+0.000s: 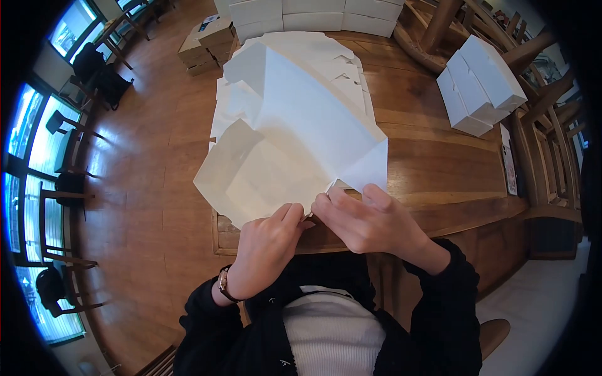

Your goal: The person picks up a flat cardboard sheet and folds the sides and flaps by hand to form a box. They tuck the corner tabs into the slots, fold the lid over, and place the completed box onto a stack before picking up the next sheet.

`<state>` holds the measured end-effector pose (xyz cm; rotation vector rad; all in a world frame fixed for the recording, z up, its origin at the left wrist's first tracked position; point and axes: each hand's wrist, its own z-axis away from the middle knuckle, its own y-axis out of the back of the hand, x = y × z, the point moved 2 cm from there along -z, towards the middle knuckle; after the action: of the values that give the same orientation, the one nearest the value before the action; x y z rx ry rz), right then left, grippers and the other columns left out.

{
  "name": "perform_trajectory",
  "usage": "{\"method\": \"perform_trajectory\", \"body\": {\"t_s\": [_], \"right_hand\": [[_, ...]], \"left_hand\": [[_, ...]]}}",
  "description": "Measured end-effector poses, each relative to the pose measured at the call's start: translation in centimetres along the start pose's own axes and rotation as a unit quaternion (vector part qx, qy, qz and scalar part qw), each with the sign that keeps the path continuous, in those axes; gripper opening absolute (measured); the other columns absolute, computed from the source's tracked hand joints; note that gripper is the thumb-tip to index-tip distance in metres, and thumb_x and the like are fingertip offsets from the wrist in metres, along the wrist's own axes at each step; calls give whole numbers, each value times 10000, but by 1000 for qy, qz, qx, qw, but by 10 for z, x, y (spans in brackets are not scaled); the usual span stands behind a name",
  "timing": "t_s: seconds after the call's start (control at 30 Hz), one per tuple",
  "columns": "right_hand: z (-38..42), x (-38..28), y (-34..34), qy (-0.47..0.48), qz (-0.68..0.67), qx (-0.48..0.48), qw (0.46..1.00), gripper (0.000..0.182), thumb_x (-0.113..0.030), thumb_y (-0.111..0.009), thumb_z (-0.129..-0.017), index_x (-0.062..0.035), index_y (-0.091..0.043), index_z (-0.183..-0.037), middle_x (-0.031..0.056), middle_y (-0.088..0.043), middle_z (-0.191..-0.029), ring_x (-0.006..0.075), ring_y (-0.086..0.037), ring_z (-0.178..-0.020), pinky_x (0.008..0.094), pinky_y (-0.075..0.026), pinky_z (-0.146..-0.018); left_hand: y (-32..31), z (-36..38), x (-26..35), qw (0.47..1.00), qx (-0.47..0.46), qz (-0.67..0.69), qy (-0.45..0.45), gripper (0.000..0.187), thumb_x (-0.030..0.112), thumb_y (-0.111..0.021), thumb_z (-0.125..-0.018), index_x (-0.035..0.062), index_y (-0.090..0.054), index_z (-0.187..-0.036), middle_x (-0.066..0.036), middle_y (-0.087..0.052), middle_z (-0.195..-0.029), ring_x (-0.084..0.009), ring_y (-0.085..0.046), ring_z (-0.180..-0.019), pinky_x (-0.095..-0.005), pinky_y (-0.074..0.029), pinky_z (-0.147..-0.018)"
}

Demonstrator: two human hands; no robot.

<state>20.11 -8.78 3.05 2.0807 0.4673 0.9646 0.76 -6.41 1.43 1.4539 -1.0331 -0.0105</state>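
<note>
A partly folded white cardboard box [276, 166] sits at the near end of the wooden table, its lid panel raised and leaning back. At its near right corner my left hand [266, 250] pinches the edge of the card, with thumb and fingers pressed together. Close beside it, my right hand [370, 219] grips the same corner by a folded flap. The fingertips of both hands nearly meet there, and they partly hide the flaps between them. Under and behind the box lies a stack of flat white box blanks [332, 47].
Folded white boxes [313, 14] line the table's far end. More white boxes [480, 88] stand on the right, near upturned wooden chairs [439, 25]. A brown carton [207, 37] is beyond the table's left edge. Chairs with dark bags [100, 75] stand along the windows.
</note>
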Motion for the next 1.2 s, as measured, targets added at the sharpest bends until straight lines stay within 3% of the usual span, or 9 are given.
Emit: {"method": "perform_trajectory", "body": {"t_s": [0.07,0.23,0.37,0.57,0.73,0.83,0.97,1.07,1.2], "right_hand": [[-4,3,6,-12,-30,1,999,44,-156,-696,-833,-145,-713,-872,-60,-635,-1034,68,-586,-1052,314,-312,-777],[-4,-14,4,59,69,24,996,125,-160,-655,-784,-63,-736,-787,41,-671,-882,184,-576,-1072,335,-358,-949],[-8,-20,15,16,47,-55,997,243,-146,-662,-867,-58,-789,-1054,27,-713,-1052,119,-614,-1125,308,-333,-848],[-8,-30,15,14,79,-48,996,253,-163,-646,-882,-48,-783,-1060,76,-741,-1108,134,-624,-1159,322,-326,-898],[-9,-42,13,-86,50,-18,995,323,-189,-633,-851,-22,-757,-1099,57,-709,-1053,160,-620,-1080,297,-365,-943],[-7,-34,17,-88,-14,-55,994,347,-169,-645,-862,-23,-739,-1162,50,-704,-1078,158,-628,-1064,268,-385,-895],[8,-4,22,-62,-43,-39,996,334,-145,-667,-865,-35,-740,-1171,57,-720,-1114,169,-652,-1087,285,-453,-945],[21,26,27,-82,-68,-29,994,324,-116,-711,-845,-58,-747,-1162,65,-730,-1188,196,-654,-1181,375,-499,-1074],[48,70,9,-203,-189,9,961,288,-23,-733,-834,-73,-750,-1117,64,-729,-1237,234,-681,-1175,436,-534,-1091]], "left_hand": [[0,0,0,1000,-7,4,-2,174,111,-696,-941,39,-546,-887,-136,-606,-789,-393,-617,-671,-432,-467,-554],[-3,2,-3,1000,-4,6,-2,139,66,-693,-912,38,-556,-914,-124,-617,-824,-384,-624,-682,-433,-482,-565],[-3,3,-1,1000,4,-7,-13,121,45,-685,-894,47,-569,-930,-120,-624,-828,-377,-630,-684,-435,-489,-564],[-6,5,0,999,19,-39,-8,123,33,-683,-875,62,-583,-940,-110,-638,-823,-350,-647,-676,-429,-495,-563],[-4,7,0,997,26,-73,0,193,108,-760,-838,69,-613,-957,-84,-665,-851,-310,-670,-692,-401,-513,-594],[20,10,2,997,-19,-65,-34,423,253,-834,-803,27,-641,-1104,-105,-668,-1007,-294,-700,-902,-390,-549,-766],[54,15,-2,993,50,-48,-95,627,399,-886,-732,-3,-684,-1168,-161,-655,-1257,-391,-568,-1316,-519,-437,-1111],[80,12,-9,971,180,-116,-110,442,246,-838,-833,-9,-686,-1161,-164,-662,-1247,-398,-562,-1326,-541,-426,-1126],[76,14,-40,970,231,-3,-75,392,-78,-644,-823,19,-695,-1199,-183,-598,-1318,-405,-533,-1345,-553,-424,-1130]]}}
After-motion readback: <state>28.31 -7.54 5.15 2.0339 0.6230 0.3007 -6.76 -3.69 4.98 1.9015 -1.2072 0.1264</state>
